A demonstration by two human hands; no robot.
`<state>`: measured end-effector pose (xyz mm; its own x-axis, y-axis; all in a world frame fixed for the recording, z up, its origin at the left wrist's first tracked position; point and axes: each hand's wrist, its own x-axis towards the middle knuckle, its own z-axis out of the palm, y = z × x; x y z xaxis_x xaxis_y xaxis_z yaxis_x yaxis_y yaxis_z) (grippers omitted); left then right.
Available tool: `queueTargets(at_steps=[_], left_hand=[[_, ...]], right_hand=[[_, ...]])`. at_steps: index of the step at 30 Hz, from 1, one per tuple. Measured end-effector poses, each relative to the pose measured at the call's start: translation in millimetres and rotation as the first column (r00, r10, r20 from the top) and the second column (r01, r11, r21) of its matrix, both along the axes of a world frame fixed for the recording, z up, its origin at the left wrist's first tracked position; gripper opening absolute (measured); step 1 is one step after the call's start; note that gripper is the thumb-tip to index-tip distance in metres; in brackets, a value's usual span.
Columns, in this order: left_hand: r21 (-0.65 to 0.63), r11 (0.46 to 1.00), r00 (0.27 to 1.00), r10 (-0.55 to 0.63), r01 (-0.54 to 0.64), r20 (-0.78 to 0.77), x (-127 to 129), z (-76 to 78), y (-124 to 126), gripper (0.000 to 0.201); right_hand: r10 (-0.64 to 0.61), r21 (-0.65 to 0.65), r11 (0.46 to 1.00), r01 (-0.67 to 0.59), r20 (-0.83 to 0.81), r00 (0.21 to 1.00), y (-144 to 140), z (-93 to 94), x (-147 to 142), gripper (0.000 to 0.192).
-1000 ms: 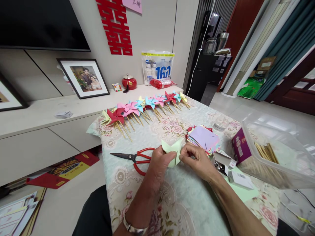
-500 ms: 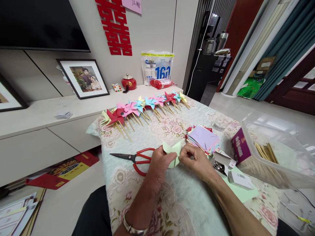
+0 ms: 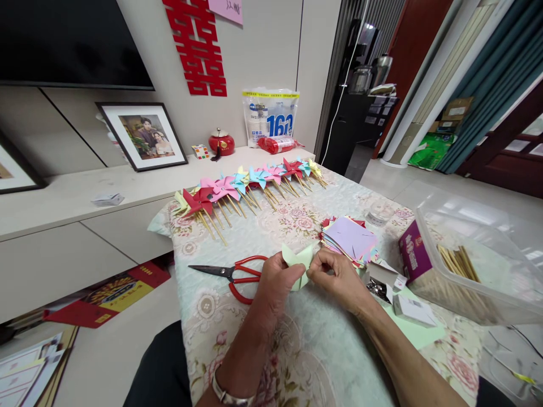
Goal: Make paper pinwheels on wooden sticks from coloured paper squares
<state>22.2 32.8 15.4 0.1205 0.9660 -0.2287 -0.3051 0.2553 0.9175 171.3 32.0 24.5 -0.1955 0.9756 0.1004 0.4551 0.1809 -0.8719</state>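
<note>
At the lower centre of the frame, the left hand (image 3: 278,280) and right hand (image 3: 337,277) pinch a pale green paper piece (image 3: 298,261) between them, raised just off the tablecloth (image 3: 322,350), likely to bend its cut, curling corners. Red-handled scissors (image 3: 235,272) lie just left; finished pinwheels (image 3: 250,183) line the far edge.

Pale green paper (image 3: 298,261). Red-handled scissors (image 3: 237,273) on a floral tablecloth (image 3: 297,350). Pinwheels (image 3: 250,181) in red, pink, blue and yellow.

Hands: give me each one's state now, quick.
Left hand: closed, pinching the light green paper piece.
Right hand: closed, pinching the same paper piece.
</note>
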Motion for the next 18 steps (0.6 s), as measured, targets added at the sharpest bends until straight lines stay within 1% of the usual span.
queueTargets(at_steps=[6,9,12,13,15,18], left_hand=[[0.010,1.000,1.000,0.009,-0.009,-0.030,-1,0.2,0,0.017],[0.008,1.000,0.999,0.008,-0.007,-0.054,-2,-0.8,1,0.016],[-0.014,1.000,0.998,0.006,-0.007,-0.061,-4,2.0,0,0.017],[-0.028,1.000,0.998,0.005,-0.007,-0.062,-5,3.6,-1,0.018],[-0.051,0.999,0.999,-0.012,0.010,-0.051,-6,7.1,-3,0.022],[-0.052,0.996,0.997,-0.076,0.076,-0.002,-9,11.3,-7,0.025]], right_hand=[[-0.005,-0.029,1.000,0.004,-0.024,1.000,0,-1.0,-1,0.012],[0.015,-0.044,0.999,-0.016,-0.040,0.999,-1,1.5,0,0.014],[0.040,-0.058,0.997,-0.044,-0.058,0.998,-1,5.5,4,0.018],[0.033,-0.050,0.998,-0.037,-0.080,0.996,-1,6.6,7,0.020],[-0.019,-0.006,1.000,0.019,-0.161,0.987,-1,7.6,13,0.023],[-0.095,0.056,0.991,0.118,-0.310,0.946,0,7.6,22,0.022]])
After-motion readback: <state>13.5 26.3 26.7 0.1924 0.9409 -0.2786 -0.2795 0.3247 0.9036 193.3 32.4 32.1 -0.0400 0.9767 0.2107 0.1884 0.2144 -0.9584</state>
